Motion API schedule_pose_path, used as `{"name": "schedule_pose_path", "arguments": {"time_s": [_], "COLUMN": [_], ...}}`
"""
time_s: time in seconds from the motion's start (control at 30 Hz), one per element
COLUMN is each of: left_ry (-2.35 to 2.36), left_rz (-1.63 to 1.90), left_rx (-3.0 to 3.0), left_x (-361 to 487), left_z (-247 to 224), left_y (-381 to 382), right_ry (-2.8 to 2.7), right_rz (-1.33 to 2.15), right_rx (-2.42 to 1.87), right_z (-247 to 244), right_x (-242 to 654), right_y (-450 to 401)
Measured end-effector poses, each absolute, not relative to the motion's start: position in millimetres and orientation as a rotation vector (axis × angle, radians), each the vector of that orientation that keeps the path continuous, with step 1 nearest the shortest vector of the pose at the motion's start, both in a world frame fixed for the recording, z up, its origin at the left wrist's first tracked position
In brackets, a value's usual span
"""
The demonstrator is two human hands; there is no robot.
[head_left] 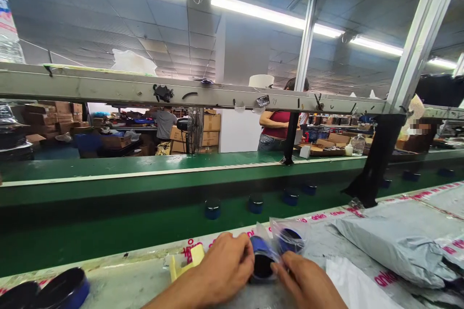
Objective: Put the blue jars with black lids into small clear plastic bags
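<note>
A short blue cylinder with a black hollow or face [263, 266] sits between my hands on the near worktop, with clear plastic film about it. My left hand [230, 261] has its fingers curled against the cylinder's left side. On the right, my right hand [302, 274] pinches at the film by the cylinder's edge. Just behind stands another blue cylinder in a clear plastic bag [291, 239]. A yellow notched block [188, 261] lies left of my left hand. Two more blue-and-black cylinders, one of them nearer [63, 289], rest at the lower left.
Several blue cylinders stand on a green conveyor belt [126, 231] beyond the worktop. A grey plastic package [395, 246] and a white sheet [357, 285] lie at the right. A metal rail [217, 94] crosses above, with a black-wrapped post [377, 159]. Other people stand farther back.
</note>
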State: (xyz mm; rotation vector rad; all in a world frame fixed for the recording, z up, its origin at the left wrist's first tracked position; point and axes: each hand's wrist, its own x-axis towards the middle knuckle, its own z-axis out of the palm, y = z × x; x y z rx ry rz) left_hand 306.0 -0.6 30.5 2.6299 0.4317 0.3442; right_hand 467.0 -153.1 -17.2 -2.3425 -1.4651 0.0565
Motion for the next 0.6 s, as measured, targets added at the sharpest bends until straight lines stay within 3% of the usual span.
{"name": "schedule_pose_path", "arguments": {"time_s": [0.27, 0.6], "left_ry": [0.706, 0.751], "left_rz": [0.539, 0.623], "left_rx": [2.48, 2.551], "left_x": [331, 337], "left_z": [51, 50], "left_y": [-6, -18], "right_ry": [-1.238, -1.117], "right_rz": [-0.082, -0.125], "right_rx": [-2.489, -2.331], "right_z": [40, 60], "right_x": [477, 479], "right_y": [-155, -175]}}
